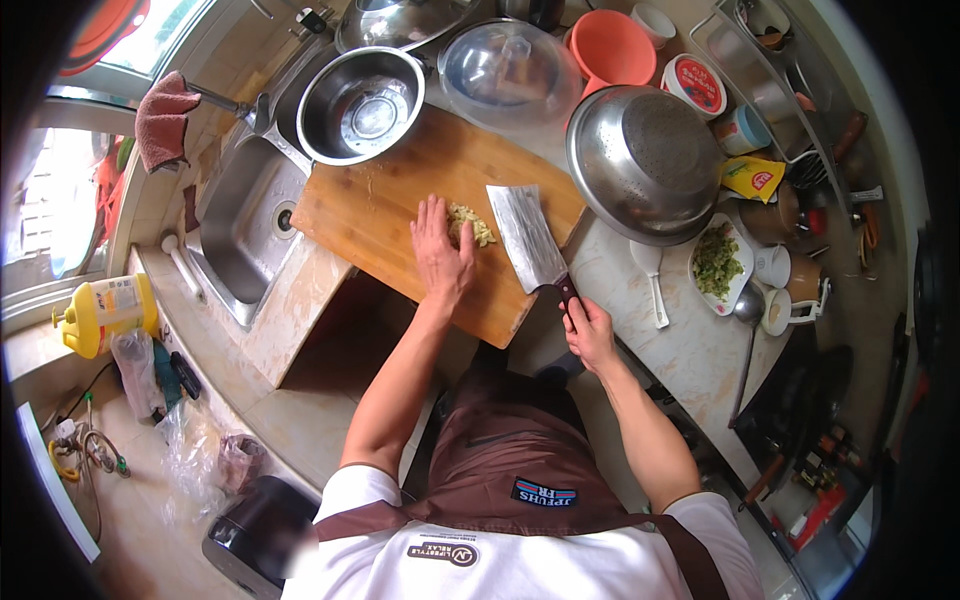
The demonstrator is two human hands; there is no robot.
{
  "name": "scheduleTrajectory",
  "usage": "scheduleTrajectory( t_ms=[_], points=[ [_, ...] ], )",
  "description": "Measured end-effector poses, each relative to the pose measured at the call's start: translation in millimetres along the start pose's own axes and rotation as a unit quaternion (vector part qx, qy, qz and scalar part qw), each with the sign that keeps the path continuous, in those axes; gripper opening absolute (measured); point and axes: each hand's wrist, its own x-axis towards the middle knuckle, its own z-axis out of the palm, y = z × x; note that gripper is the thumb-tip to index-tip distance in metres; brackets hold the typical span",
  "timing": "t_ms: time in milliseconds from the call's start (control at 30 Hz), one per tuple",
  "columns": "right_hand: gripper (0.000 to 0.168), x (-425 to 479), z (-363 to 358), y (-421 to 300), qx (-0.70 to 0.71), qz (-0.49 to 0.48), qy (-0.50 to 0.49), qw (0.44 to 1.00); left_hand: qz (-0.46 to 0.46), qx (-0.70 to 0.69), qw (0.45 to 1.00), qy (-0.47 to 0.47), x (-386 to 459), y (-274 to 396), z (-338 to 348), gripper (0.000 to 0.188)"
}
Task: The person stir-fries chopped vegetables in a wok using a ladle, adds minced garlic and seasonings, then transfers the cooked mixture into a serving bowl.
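Note:
My right hand [589, 334] grips the dark handle of a cleaver [527, 236]. Its broad steel blade lies over the right part of a wooden cutting board [390, 206], and cannot be told to be touching or just above it. My left hand [442, 251] is spread palm down at the left edge of a small pile of chopped pale pieces [472, 225], possibly garlic. The thumb reaches over the pile and hides some of it. Between the pile and the blade runs a narrow strip of bare board.
A steel basin [361, 105] rests at the board's far left corner, beside the sink [247, 217]. An upturned steel colander [645, 161] overlaps the right side. Further right are a white spoon [651, 281], a dish of chopped greens [720, 262] and a ladle [746, 337].

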Motion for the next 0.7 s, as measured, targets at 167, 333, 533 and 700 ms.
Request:
scheduleTrajectory(
  t_ms=[167,333,533,700],
  points=[
    [0.031,13.6,13.1,-2.9,-0.024,0.021,-0.023,0.999,-0.008,0.039,0.999,-0.004,3.7,9.1,9.4,0.063],
    [0.041,25.7,22.4,-4.8,-0.143,0.000,-0.042,0.989,-0.013,0.040,0.999,-0.004,6.1,19.4,6.0,0.065],
    [0.050,24.4,33.6,-15.2,-0.302,-0.037,-0.040,0.952,-0.008,0.047,0.999,0.004,5.7,18.1,12.2,0.070],
    [0.053,24.3,36.8,-14.3,-0.321,-0.026,-0.065,0.945,-0.014,0.026,0.999,0.031,5.0,16.9,13.3,0.062]
  ],
)
